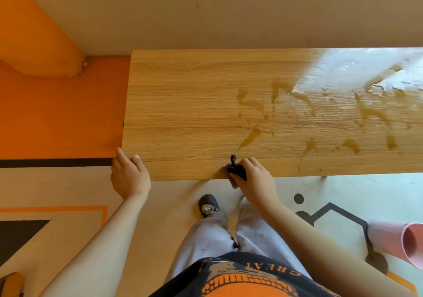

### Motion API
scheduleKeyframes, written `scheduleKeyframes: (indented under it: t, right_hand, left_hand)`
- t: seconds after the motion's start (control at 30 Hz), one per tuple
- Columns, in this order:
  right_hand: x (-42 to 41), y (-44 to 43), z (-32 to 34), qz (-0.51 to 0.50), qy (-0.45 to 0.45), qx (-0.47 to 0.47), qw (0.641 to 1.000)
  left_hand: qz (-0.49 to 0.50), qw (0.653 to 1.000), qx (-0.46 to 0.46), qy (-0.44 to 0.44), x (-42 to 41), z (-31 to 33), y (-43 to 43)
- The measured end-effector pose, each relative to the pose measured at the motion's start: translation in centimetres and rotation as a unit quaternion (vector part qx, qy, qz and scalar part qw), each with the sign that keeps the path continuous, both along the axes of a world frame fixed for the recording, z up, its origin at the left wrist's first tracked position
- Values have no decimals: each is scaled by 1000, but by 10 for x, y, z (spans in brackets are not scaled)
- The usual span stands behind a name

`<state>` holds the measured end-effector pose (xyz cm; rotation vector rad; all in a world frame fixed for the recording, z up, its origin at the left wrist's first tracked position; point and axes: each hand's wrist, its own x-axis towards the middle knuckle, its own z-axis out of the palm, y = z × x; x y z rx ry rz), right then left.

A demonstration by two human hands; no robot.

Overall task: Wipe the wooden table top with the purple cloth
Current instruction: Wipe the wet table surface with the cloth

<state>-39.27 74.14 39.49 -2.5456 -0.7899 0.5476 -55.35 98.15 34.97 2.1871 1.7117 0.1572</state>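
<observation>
The wooden table [201, 104] fills the middle of the view, its grain running left to right. Its left half looks dry. The right half carries wet streaks [297, 106] and small drops, with a pale glare towards the far right corner.

The right hand [254, 177] sits at the table's near edge, a little right of the middle. Its fingers are curled round the purple cloth [237, 174], which is bunched up small and pressed against the edge. Part of the cloth is on the top and part hangs just over the side. Most of the bundle looks dark, with purple showing at its left and lower rim, and a thin dark twist sticks up from it onto the wood.

The left hand [129, 177] rests at the near left corner of the table and holds nothing. Its thumb lies flat on the top and one finger is stretched out straight beside the corner. The other fingers are hidden.

Below the edge are pale trousers [212, 239], a black and orange shirt [251, 278] and a dark slipper [208, 205] on the tan floor [171, 216]. A pink roll [400, 241] lies at the right, well apart from the table. An orange cushion [39, 33] is at the upper left
</observation>
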Motion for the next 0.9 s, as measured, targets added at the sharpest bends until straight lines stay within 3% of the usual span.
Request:
scheduleKeyframes:
  t: [0.27,0.53,0.9]
  right_hand:
    - [7,76,2,178,-15,10,984]
    - [63,40,0,125,-50,15,991]
    - [70,-10,-9,333,-51,39,941]
  left_hand:
    - [-31,999,38,3,6,-2,-17]
    - [-118,992,16,-45,54,1,-84]
    - [-18,993,10,-112,118,-3,-116]
